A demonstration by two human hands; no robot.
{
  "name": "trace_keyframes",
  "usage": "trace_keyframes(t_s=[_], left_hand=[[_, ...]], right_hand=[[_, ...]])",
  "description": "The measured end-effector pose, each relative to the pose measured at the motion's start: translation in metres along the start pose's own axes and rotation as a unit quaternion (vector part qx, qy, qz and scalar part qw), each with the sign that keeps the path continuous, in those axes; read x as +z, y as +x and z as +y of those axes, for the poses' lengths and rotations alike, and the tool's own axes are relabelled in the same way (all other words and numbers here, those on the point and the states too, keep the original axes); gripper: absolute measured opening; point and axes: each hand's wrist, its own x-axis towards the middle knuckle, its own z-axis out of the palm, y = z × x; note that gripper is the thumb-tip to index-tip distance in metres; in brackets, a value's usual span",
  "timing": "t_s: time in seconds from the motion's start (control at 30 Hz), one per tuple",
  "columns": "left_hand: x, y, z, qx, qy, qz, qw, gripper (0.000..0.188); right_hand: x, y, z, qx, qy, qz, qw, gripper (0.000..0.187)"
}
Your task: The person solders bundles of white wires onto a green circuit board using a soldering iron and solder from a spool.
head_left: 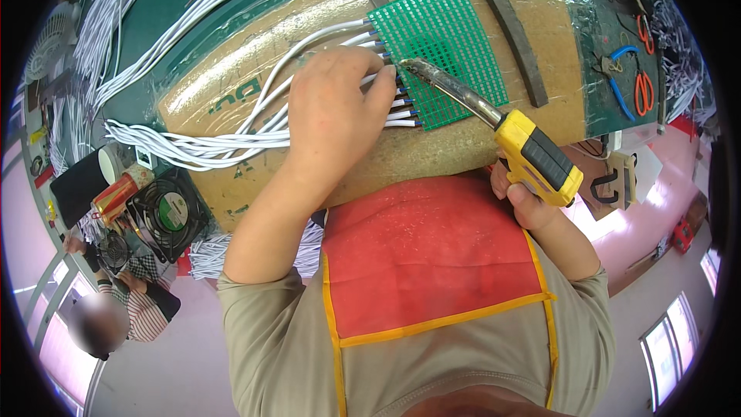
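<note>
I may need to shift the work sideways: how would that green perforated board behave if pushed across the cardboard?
The green perforated board looks thin and flat, so probably light and apt to slide. The white wires reach its near edge under the left hand, so they would likely tug or twist it. The soldering iron in the right hand has its tip at that edge.
</note>
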Motion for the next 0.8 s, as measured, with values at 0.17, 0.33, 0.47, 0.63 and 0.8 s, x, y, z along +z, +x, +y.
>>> trace_keyframes(t_s=[0.17,0.33,0.47,0.63,0.8], left_hand=[[0.000,0.002,0.001,-0.005,-0.006,-0.009,1.000,0.014],[-0.002,0.003,0.002,-0.012,-0.012,-0.012,1.000,0.014],[-0.002,0.004,0.003,-0.014,-0.012,-0.013,1.000,0.015],[-0.002,0.004,0.002,-0.014,-0.014,-0.019,1.000,0.014],[-0.002,0.004,0.002,-0.015,-0.015,-0.018,1.000,0.015]], right_hand=[[0.003,0.003,-0.004,-0.013,-0.005,0.021,1.000,0.040],[0.005,0.007,-0.010,-0.010,-0.044,0.035,0.998,0.035],[0.000,0.003,-0.005,0.011,-0.054,0.024,0.998,0.033],[0.003,0.001,-0.005,0.013,-0.028,0.038,0.999,0.033],[0.002,0.002,-0.010,0.029,-0.096,0.039,0.994,0.030]])
